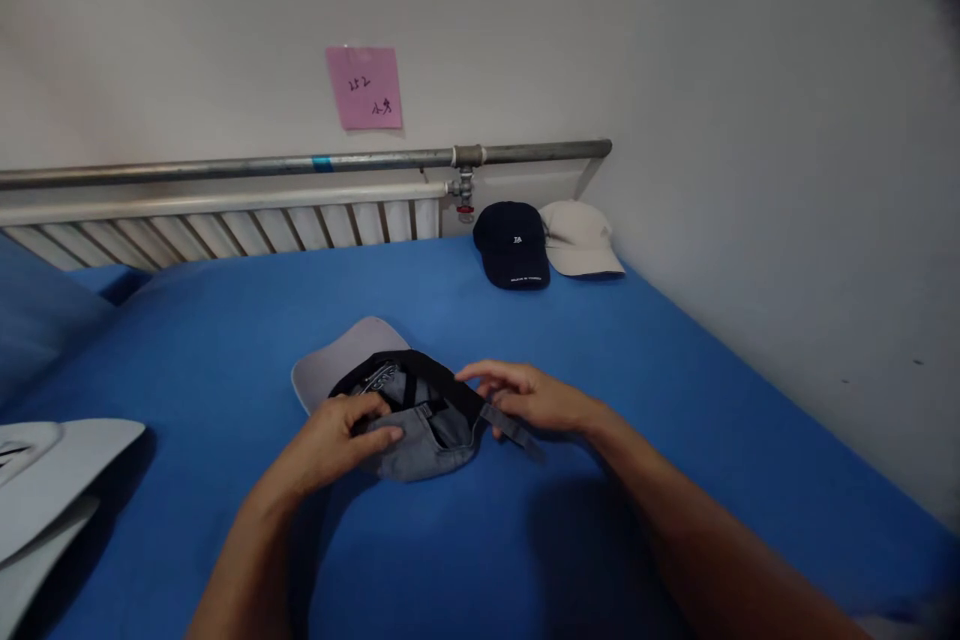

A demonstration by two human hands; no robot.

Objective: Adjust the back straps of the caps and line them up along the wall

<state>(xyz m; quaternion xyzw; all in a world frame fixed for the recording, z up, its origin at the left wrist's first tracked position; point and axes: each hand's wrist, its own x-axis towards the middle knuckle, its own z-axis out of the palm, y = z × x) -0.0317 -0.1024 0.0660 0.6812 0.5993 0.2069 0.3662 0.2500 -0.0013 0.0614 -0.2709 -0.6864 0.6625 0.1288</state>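
Pinching an upturned gray cap (424,457) by its near side in the left grip (330,440), with brim (339,372) just beyond; half-curling the right grip (536,400) at the back strap (517,432), impossible to tell if clasped.

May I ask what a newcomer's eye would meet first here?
Probably the gray cap on the blue cover, the left hand and right hand at it. Then the pink note on the wall above the pipe, and the navy cap beside the cream cap in the far right corner.
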